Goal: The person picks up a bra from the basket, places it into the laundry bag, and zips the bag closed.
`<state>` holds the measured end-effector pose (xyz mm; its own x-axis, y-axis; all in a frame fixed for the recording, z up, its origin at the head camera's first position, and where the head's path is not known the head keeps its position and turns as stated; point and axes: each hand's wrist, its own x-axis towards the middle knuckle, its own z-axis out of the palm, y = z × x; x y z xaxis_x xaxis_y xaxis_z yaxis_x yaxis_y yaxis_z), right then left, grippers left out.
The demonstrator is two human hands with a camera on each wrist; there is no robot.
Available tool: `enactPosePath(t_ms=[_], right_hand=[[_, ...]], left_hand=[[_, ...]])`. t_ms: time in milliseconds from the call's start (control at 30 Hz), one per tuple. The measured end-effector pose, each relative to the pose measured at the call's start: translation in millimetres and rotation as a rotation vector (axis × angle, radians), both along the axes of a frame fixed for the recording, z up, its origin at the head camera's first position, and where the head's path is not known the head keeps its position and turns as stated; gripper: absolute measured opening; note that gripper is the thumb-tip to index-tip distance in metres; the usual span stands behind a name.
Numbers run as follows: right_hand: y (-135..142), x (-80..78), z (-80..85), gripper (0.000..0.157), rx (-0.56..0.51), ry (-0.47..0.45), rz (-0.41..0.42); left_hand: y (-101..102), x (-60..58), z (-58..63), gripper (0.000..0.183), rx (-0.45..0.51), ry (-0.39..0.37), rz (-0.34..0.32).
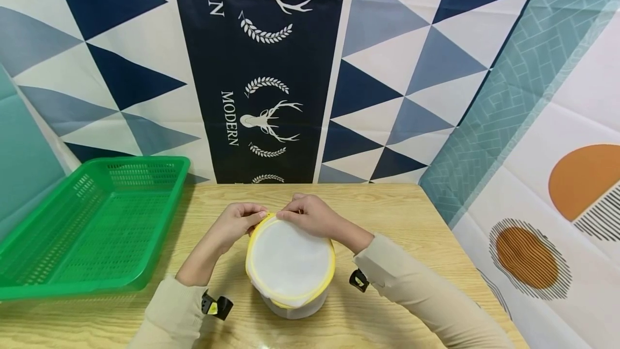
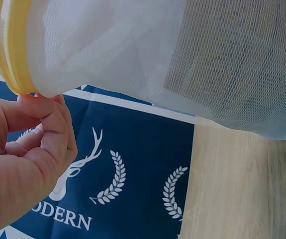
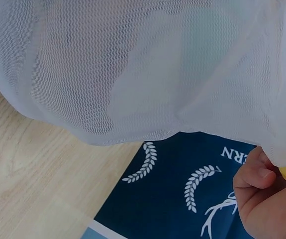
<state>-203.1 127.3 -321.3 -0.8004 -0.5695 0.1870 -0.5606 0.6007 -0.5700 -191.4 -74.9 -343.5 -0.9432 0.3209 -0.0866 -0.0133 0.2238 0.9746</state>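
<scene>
A round white mesh laundry bag with yellow edging stands upright on the wooden table, its flat lid facing up. At the lid's far left edge my left hand pinches the yellow trim between thumb and fingers. Close beside it, my right hand grips the same edge from the right, thumb on top of the lid. The left wrist view shows two parallel yellow bands near the pinching fingertips. Through the mesh wall in the right wrist view, faint darker and greenish patches show. What the right fingertips hold exactly is hidden.
A green plastic basket with perforated walls sits at the left of the wooden table. Behind the table hangs a patterned cloth with triangles and deer heads. Another printed cloth borders the right side.
</scene>
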Motion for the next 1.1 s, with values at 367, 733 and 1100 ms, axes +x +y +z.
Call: enactPosePath(t_ms=[367, 733, 1100], right_hand=[[1.7, -0.1, -0.8, 0.020, -0.012, 0.001, -0.013], [2.9, -0.6, -1.7, 0.020, -0.014, -0.006, -0.035], [2.8, 0.3, -2.3, 0.019, -0.023, -0.043, -0.070]], left_hand=[[0.3, -0.5, -0.7, 0.026, 0.011, -0.001, 0.003], [-0.1, -0.8, -1.0, 0.027, 0.023, -0.007, -0.006], [-1.9, 1.0, -0.5, 0.026, 0.031, -0.013, -0.007]])
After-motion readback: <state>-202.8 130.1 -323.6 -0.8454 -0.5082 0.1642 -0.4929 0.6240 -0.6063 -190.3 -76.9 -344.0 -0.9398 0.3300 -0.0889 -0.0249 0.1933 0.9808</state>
